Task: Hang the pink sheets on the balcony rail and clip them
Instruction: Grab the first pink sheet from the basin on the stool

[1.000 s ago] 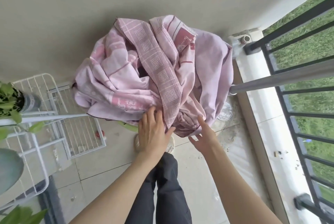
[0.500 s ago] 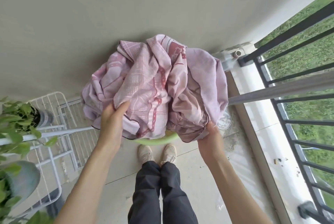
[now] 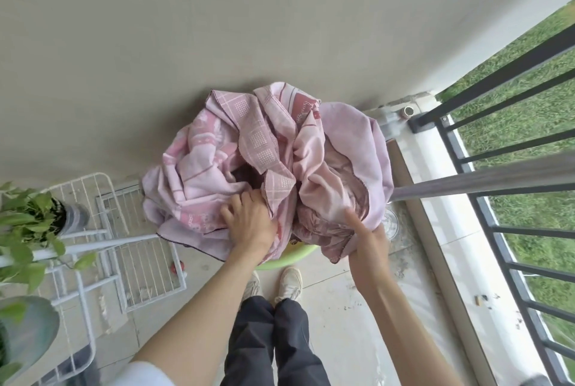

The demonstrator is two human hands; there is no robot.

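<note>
The beige wall (image 3: 217, 27) fills the far side of the balcony, and the tiled balcony floor (image 3: 342, 323) runs from it back to the person's feet. Along the floor's right edge stands the dark balcony rail (image 3: 497, 186), with grass beyond it, and a grey metal pole (image 3: 485, 181) reaches in from that side to touch the laundry heap. The pink sheets (image 3: 270, 167) lie in a crumpled mound at the far edge of the floor against the wall, piled in a green basin (image 3: 295, 256) of which only a strip of near rim shows. At the floor's left edge stands a white wire rack (image 3: 137, 248), with a leafy potted plant (image 3: 37, 217) on it. The left hand (image 3: 249, 220) rests on top of the mound near its middle, fingers curled into the cloth. The right hand (image 3: 367, 239) grasps a fold at the mound's near right side, its fingers buried in the fabric. White shoes (image 3: 280, 283) stand just behind the basin.
</note>
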